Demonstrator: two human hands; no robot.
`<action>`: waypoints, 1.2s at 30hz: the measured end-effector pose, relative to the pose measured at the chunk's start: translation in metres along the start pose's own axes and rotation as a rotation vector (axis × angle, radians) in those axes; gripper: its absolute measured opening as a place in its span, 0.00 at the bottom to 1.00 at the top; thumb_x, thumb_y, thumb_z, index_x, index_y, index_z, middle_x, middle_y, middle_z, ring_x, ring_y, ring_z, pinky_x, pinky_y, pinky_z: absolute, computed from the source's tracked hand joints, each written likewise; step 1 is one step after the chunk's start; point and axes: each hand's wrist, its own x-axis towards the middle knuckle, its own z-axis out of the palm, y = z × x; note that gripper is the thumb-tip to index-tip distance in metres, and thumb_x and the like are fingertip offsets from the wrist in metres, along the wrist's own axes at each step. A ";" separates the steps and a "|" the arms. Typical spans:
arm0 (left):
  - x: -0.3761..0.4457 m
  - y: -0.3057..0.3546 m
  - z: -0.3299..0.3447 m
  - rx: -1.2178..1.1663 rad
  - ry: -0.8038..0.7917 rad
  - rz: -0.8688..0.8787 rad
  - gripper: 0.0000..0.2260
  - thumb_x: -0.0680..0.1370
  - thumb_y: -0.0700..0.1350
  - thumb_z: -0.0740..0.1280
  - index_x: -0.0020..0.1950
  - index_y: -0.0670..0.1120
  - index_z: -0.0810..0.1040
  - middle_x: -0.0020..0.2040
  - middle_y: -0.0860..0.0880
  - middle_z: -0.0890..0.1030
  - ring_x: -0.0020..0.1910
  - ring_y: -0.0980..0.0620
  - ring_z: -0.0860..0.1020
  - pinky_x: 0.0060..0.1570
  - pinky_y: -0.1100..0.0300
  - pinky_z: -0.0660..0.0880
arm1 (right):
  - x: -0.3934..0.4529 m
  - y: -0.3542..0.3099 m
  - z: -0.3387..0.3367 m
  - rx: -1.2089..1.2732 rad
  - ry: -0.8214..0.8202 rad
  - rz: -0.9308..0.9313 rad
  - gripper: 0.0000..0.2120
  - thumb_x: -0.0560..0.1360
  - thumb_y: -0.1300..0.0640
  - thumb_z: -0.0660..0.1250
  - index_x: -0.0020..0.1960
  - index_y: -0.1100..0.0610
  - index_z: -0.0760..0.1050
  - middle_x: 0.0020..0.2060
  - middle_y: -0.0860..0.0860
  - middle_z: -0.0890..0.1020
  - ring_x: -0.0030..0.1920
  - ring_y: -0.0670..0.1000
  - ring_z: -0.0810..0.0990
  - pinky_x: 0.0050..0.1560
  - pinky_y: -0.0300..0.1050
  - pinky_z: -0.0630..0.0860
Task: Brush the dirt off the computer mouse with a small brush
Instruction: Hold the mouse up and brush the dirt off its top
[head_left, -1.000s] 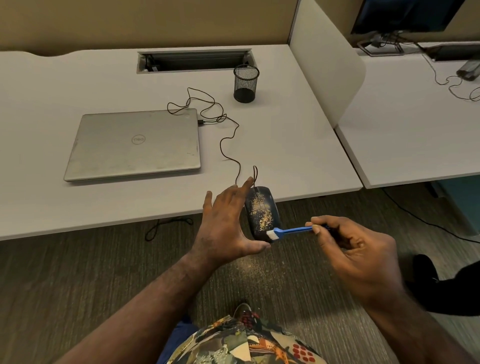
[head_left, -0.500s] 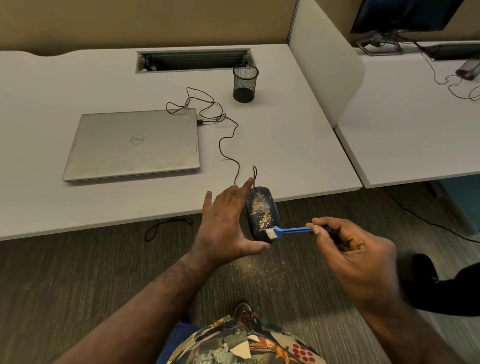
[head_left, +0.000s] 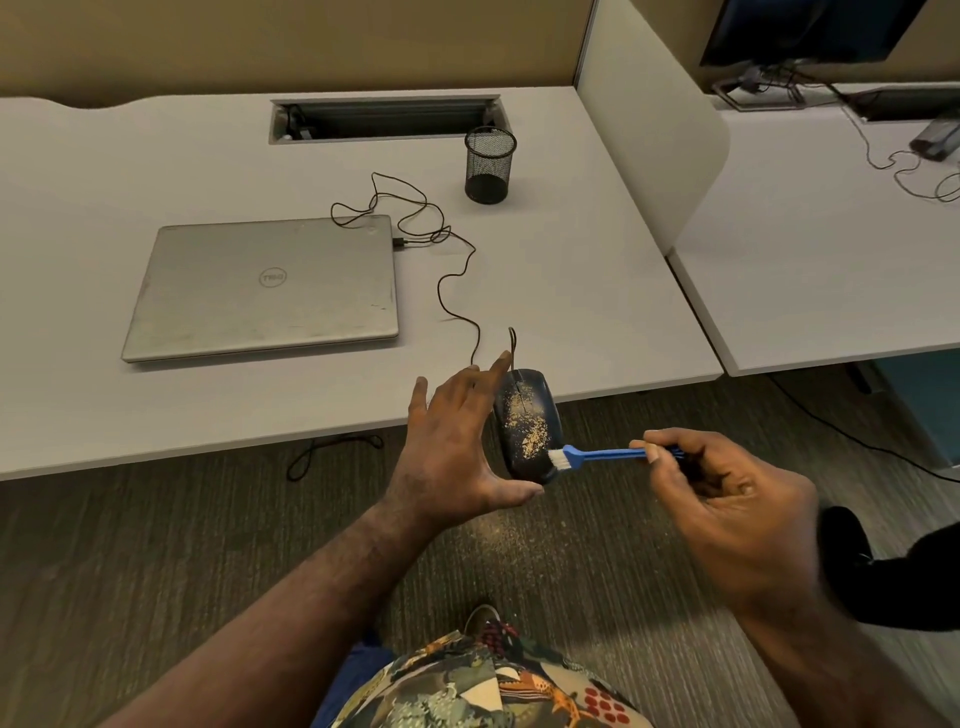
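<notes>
**Work Surface and Mouse Position**

The left hand (head_left: 452, 447) holds the black computer mouse (head_left: 527, 423) off the front edge of the white desk (head_left: 545, 291), above the grey carpet (head_left: 156, 561). The thumb supports the lower end; the fingers are spread behind it. Tan dirt (head_left: 530, 426) covers the mouse's upper face.

The right hand (head_left: 727, 499) grips the blue handle of the small brush (head_left: 597, 456). The white bristles touch the lower right edge of the mouse.

The mouse cable (head_left: 452, 280) runs across the desk to a closed silver laptop (head_left: 270, 286). A black mesh cup (head_left: 488, 163) stands behind it, beside a cable slot (head_left: 384, 117). A white divider panel (head_left: 644, 119) separates a second desk (head_left: 831, 249) at right. A beige wall (head_left: 260, 41) backs the desk. Tan specks lie on the carpet below the mouse.
</notes>
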 end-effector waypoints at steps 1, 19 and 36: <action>0.000 0.000 0.000 0.002 -0.003 -0.001 0.57 0.59 0.72 0.70 0.77 0.61 0.38 0.73 0.50 0.63 0.72 0.54 0.56 0.73 0.40 0.44 | 0.001 0.001 -0.002 -0.001 0.001 -0.003 0.10 0.74 0.60 0.69 0.55 0.56 0.80 0.40 0.44 0.83 0.35 0.44 0.82 0.32 0.33 0.77; -0.001 0.005 0.000 0.013 -0.043 -0.002 0.57 0.60 0.70 0.72 0.78 0.57 0.41 0.75 0.49 0.61 0.74 0.51 0.56 0.73 0.39 0.43 | 0.003 -0.001 -0.006 -0.100 -0.023 -0.060 0.11 0.73 0.61 0.70 0.55 0.57 0.80 0.45 0.44 0.82 0.44 0.39 0.82 0.42 0.31 0.78; -0.003 0.007 0.003 0.040 -0.089 0.027 0.58 0.60 0.72 0.69 0.78 0.57 0.39 0.76 0.50 0.60 0.75 0.51 0.54 0.73 0.40 0.41 | 0.035 0.003 -0.009 -0.126 -0.055 -0.072 0.11 0.75 0.60 0.68 0.57 0.57 0.79 0.47 0.44 0.82 0.49 0.39 0.81 0.50 0.30 0.76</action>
